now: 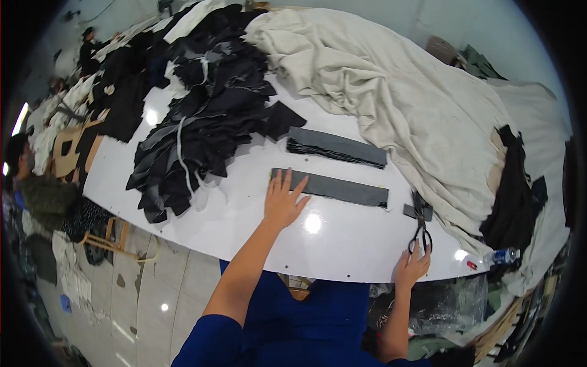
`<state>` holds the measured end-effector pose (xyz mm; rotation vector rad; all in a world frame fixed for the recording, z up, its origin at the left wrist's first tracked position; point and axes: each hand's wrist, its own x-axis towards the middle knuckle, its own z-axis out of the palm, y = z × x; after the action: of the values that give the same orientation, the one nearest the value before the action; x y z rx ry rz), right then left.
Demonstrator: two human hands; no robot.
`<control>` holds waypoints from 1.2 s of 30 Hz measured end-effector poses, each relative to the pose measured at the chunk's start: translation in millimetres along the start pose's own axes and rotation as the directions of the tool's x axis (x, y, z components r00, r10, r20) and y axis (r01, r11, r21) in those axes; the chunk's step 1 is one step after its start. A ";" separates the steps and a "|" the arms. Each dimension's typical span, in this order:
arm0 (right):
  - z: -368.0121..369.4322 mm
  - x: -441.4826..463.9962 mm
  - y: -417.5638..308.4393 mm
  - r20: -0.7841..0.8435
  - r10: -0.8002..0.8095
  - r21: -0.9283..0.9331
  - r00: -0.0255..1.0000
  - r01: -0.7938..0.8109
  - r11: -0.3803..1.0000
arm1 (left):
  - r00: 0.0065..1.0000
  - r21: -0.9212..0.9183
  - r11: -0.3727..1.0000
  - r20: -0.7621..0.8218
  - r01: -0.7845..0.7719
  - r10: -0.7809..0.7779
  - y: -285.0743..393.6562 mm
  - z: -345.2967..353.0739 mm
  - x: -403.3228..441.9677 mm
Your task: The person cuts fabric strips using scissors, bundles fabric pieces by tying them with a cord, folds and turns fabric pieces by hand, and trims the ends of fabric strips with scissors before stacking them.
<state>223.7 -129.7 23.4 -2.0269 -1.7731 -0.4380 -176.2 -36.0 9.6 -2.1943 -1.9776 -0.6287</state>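
My left hand (285,199) lies with spread fingers on the left end of a long dark grey fabric strip (348,191) on the white table (244,226). Behind that strip is a thicker stack of similar strips (336,147). At the right, my right hand (414,263) is at the handles of black scissors (419,221), its fingers bent around the loops. The blades point away from me, over a small dark fabric piece (408,211).
Bundles of dark cut fabric (195,122) are heaped at the left, cream cloth (391,92) at the back right. A bottle (505,255) and a small red object (471,265) lie near the right edge. One person (43,189) is at the far left, another (90,52) farther back.
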 end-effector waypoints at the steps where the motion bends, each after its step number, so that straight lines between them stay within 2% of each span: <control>1: -4.2 6.9 -8.6 -0.005 -0.022 0.044 1.000 0.022 0.999 | 1.000 -0.007 1.000 -0.013 -0.010 0.010 -0.5 0.5 0.3; 2: -0.8 14.5 -13.8 0.068 -0.062 0.253 0.996 0.043 0.967 | 0.999 -0.005 1.000 -0.028 -0.014 0.014 -0.9 0.9 0.1; 4: 8.7 29.5 -44.9 0.171 -0.149 0.536 0.974 0.035 0.844 | 0.999 -0.004 1.000 -0.039 -0.009 0.009 -1.5 1.0 -1.2; 7: 30.0 57.0 -93.7 0.190 -0.372 0.599 0.909 0.193 0.777 | 0.998 -0.005 1.000 -0.064 -0.006 0.006 -0.9 2.1 -0.2; 9: 45.0 64.0 -122.6 0.272 -0.392 0.494 0.879 0.223 0.841 | 0.998 -0.027 1.000 -0.058 0.003 -0.005 -0.5 1.0 -0.7; 10: 49.8 65.0 -136.0 0.348 -0.339 0.427 0.874 0.174 0.887 | 0.998 -0.020 1.000 -0.055 0.007 -0.008 -0.5 0.6 -0.4; 11: 56.4 65.3 -142.3 0.343 -0.342 0.431 0.875 0.178 0.885 | 0.998 -0.016 1.000 -0.060 0.008 -0.009 -0.2 -0.2 -1.1; 13: 68.2 66.6 -150.1 0.356 -0.229 0.270 0.906 0.135 0.953 | 0.999 -0.023 1.000 -0.051 0.011 -0.012 -0.2 -0.5 -0.5; 20: 65.6 64.1 -146.7 0.287 -0.234 0.231 0.929 0.169 0.958 | 0.999 -0.046 0.999 -0.049 0.007 -0.009 -1.7 2.1 -0.2; 33: 60.0 64.6 -152.8 0.319 -0.182 0.245 0.930 0.105 0.964 | 0.999 -0.056 0.998 0.027 -0.034 0.035 -3.5 0.2 0.4; 35: 61.5 64.3 -151.1 0.294 -0.201 0.232 0.935 0.134 0.963 | 1.000 0.079 0.997 0.020 -0.019 0.018 1.3 -4.5 0.0; 36: 62.8 63.9 -151.2 0.270 -0.205 0.225 0.941 0.145 0.963 | 0.999 0.077 0.997 0.044 -0.013 0.010 4.6 -7.3 1.6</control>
<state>81.1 -27.3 15.1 -1.8720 -2.0897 -0.0022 -173.2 -37.7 17.7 -2.1900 -1.9739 -0.4977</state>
